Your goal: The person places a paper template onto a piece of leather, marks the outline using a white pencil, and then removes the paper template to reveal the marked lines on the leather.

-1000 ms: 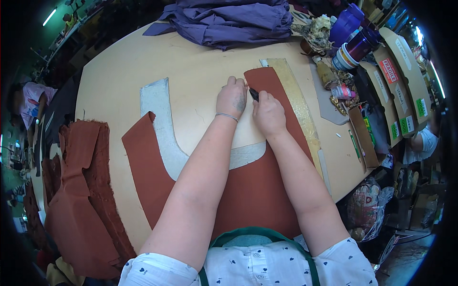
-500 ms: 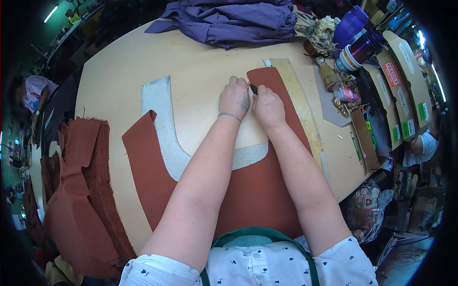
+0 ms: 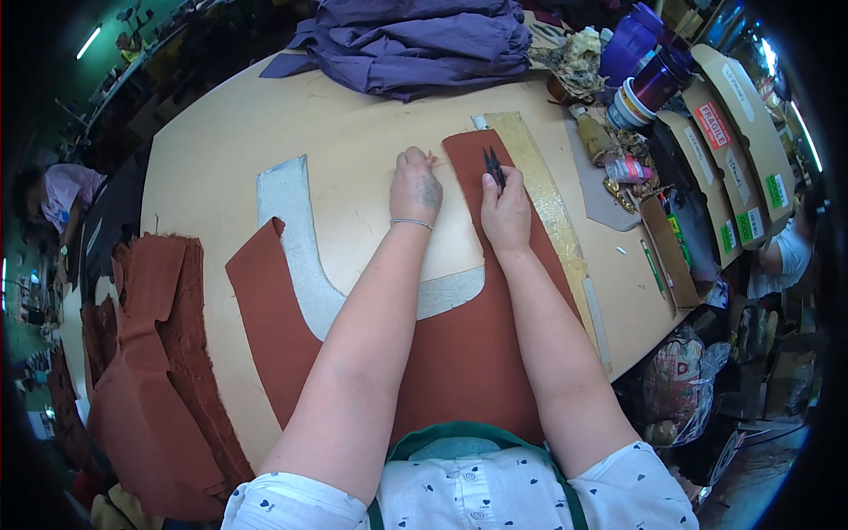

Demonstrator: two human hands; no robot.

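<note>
Obs., head view, near to far.

Rust-brown fabric piece (image 3: 459,353): one, flat on the table (image 3: 221,132), U-shaped cutout. Its wide base lies at the near edge by the person's body; two arms run away from the person, so the long axis is near-to-far. Right arm ends in a squared tip near the hands; left arm ends in a short point.

Grey paper pattern (image 3: 296,234): one, curved like a J, lying inside the U, partly under the left forearm.

Left hand (image 3: 416,187): palm down, fingers curled and pressed onto the table and the fabric's inner edge; holds nothing that I can see. One thin bracelet at the wrist.

Right hand (image 3: 505,212): resting on the right fabric arm, fingers closed around small black thread snips (image 3: 493,166), one pair, blades pointing away from the person.

Yellowish strip (image 3: 543,199): one, just beside the fabric's right edge, parallel to it.

Stack of rust-brown cut pieces (image 3: 146,371): at the left table edge, count not legible.

Purple cloth heap (image 3: 415,40): one, far edge.

Purple cups (image 3: 645,62): far right; count unclear.
</note>
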